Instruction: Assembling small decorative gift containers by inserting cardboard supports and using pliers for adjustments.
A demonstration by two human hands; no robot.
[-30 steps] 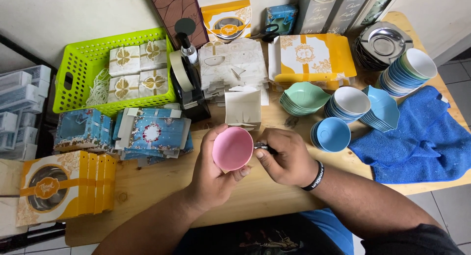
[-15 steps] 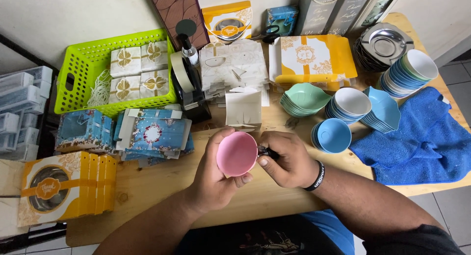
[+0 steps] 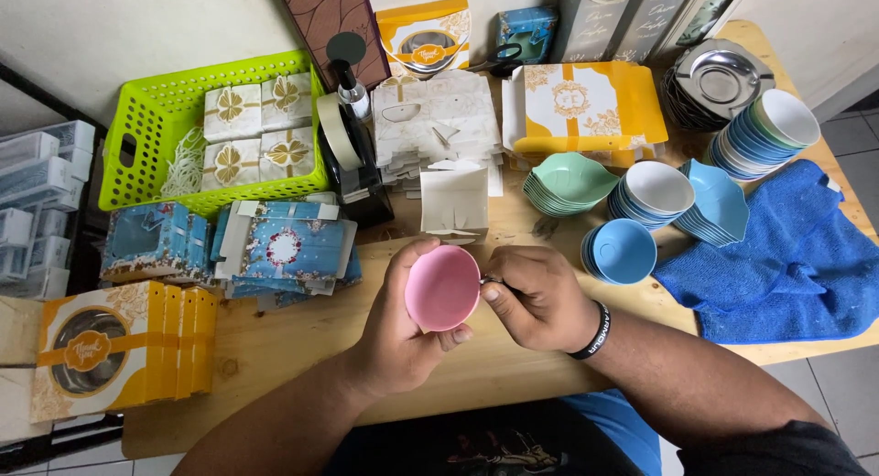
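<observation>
**Holding a pink bowl over the packing surface**

Holding the pink bowl (image 3: 442,287) tilted above the wooden surface (image 3: 302,348), the left hand (image 3: 403,325) cups it from behind, thumb curled over the top rim and fingers closed under the lower edge. The right hand (image 3: 540,297) is closed and touching the bowl's right rim, pinching something small and dark that is too small to identify. Judging from the layout, the work looks partly done: finished boxes sit in the green basket (image 3: 137,128), while stacks of bowls (image 3: 650,192) and flat folded boxes (image 3: 284,247) remain. A folded white box (image 3: 454,201) stands just beyond the bowl, empty as far as can be seen.
</observation>
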